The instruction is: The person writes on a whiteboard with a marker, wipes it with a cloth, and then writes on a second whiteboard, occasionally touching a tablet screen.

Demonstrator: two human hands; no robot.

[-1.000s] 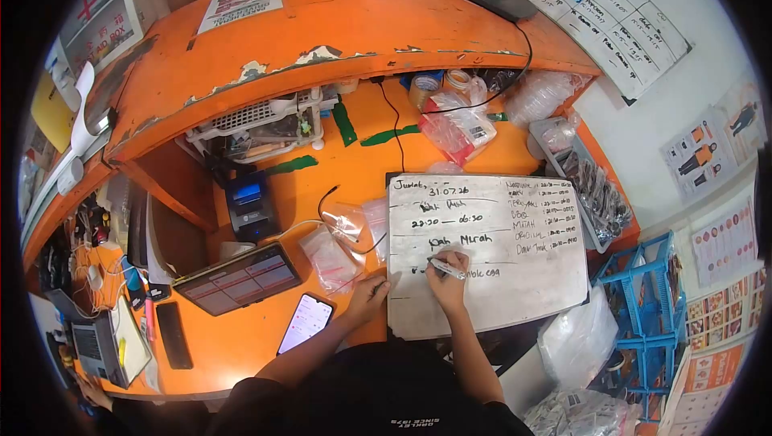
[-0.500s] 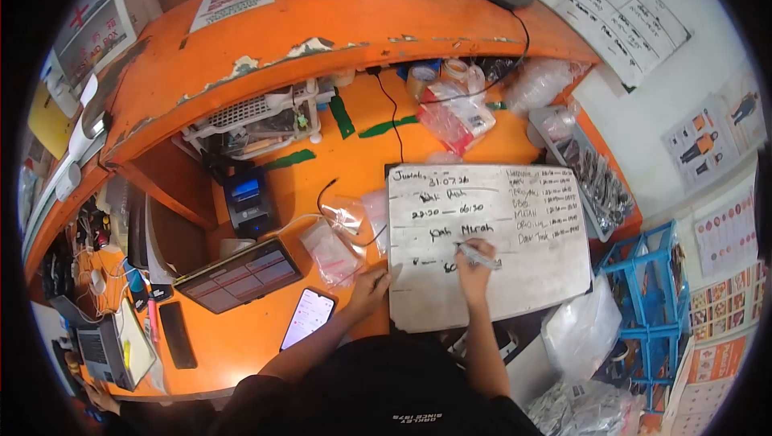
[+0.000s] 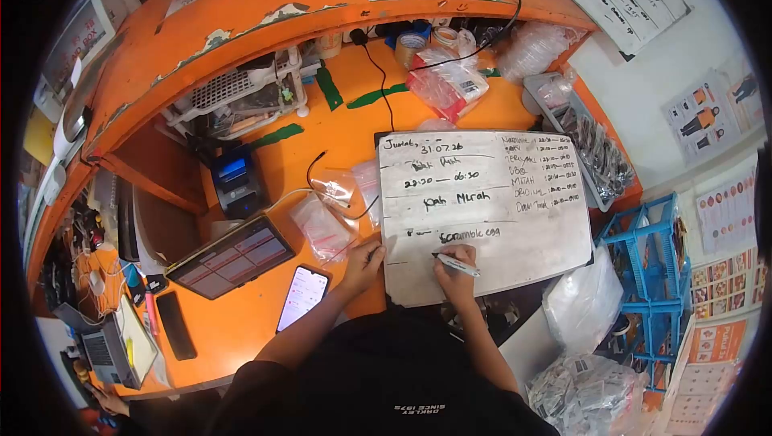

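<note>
My right hand is closed on a marker, its tip at the lower middle of a whiteboard. Handwriting in black covers the board, with "scramble egg" just above the hand. My left hand rests at the board's left edge, fingers curled against it; whether they pinch the edge is hard to tell. Left of that hand a lit phone lies on the orange desk.
A tablet, a card terminal and plastic bags are on the left. Blue racks and a grey tray of packets stand right. Another person's hand is at the lower left.
My right hand has moved down and left on the board with the marker, and "scramble egg" now shows uncovered. The view has shifted, so the desk and board appear higher.
</note>
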